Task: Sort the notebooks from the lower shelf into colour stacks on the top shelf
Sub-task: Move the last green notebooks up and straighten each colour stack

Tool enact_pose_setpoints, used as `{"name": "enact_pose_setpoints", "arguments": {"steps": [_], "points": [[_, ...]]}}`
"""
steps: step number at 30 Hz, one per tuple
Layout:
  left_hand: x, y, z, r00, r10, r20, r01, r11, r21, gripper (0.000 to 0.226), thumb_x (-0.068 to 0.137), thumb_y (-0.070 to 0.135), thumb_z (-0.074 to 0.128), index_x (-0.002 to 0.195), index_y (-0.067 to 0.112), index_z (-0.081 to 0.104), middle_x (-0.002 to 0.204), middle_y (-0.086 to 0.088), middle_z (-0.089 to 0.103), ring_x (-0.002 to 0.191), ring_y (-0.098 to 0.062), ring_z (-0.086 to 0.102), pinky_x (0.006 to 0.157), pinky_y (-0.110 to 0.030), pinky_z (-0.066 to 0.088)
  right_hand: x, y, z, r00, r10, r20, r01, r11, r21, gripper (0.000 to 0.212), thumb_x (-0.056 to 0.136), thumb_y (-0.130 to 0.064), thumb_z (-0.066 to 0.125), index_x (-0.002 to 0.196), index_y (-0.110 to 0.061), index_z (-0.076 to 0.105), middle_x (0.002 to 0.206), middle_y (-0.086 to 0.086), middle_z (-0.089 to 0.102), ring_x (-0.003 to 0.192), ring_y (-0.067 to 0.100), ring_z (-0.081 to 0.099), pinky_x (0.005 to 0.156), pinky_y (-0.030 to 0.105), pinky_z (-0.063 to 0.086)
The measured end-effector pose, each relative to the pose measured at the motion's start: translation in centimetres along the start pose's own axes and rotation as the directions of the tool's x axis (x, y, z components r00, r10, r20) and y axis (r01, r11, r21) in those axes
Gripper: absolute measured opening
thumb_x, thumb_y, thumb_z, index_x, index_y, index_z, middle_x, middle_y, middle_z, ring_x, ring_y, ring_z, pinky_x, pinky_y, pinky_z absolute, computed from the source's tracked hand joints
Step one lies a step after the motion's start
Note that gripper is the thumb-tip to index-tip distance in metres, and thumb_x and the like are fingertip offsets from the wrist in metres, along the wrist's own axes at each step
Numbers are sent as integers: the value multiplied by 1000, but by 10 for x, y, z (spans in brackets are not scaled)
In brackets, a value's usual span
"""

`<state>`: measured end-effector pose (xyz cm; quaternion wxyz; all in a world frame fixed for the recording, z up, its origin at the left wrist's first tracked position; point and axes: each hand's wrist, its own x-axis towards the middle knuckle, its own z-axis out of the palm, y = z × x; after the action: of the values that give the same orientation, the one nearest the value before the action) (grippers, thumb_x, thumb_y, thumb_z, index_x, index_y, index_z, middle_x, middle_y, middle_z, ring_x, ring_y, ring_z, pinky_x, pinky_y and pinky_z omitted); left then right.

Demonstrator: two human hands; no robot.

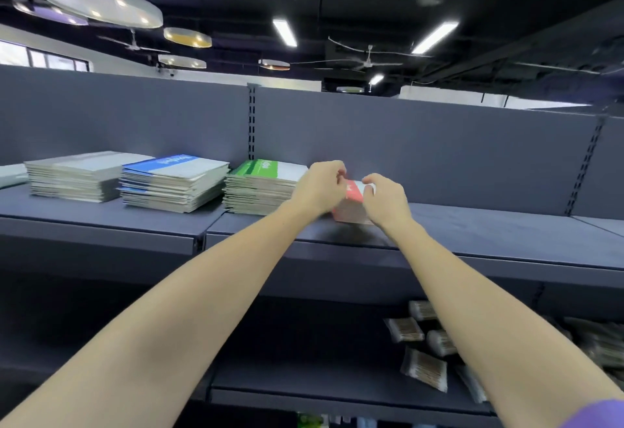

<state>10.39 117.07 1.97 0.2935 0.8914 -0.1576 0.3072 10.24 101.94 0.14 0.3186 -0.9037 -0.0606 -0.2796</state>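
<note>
On the top shelf stand several notebook stacks: a grey stack at the left, a blue stack, a green stack, and a red stack at the right. My left hand curls its fingers at the red stack's left edge. My right hand curls at its right edge. Both hands hide most of that stack, and whether the fingers grip the top red notebook is unclear.
The lower shelf holds several clear packets of cotton swabs at the right. A grey back panel rises behind the stacks. Bare shelf surface lies to the right of the red stack. Another pale stack shows at the far left.
</note>
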Motion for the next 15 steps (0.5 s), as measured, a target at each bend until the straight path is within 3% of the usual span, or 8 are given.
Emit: {"name": "enact_pose_setpoints", "arguments": {"steps": [4,9,12,15], "points": [[1,-46,-44,998,-52,-28,54,996,68,27,94,17,48,115,14,66,115,-9,69,107,-32,59,86,-36,49,1,-51,31,985,-148,-84,158,980,124,30,96,-8,45,114,-11,69,119,5,67,112,23,59,90,23,39],[-9,-112,-71,995,-101,-15,101,956,277,35,98,39,42,116,16,62,119,-10,65,113,-36,52,91,-41,41,7,-89,74,999,14,33,-18,991,131,35,98,-23,50,128,-9,61,129,11,62,119,28,55,95,32,40],[-12,-146,-71,981,-190,29,184,974,135,66,92,60,24,132,19,56,138,-6,55,128,-33,45,108,-49,35,10,-99,90,981,163,108,-178,974,139,47,101,-36,46,135,-5,50,134,12,55,111,28,51,74,32,39],[-16,-164,-66,986,-165,5,164,982,-95,57,101,50,31,138,13,52,143,-9,50,131,-30,44,111,-44,33,14,-104,105,960,262,101,-280,919,276,45,99,-43,47,125,-8,57,121,7,58,100,24,48,72,31,33]]}}
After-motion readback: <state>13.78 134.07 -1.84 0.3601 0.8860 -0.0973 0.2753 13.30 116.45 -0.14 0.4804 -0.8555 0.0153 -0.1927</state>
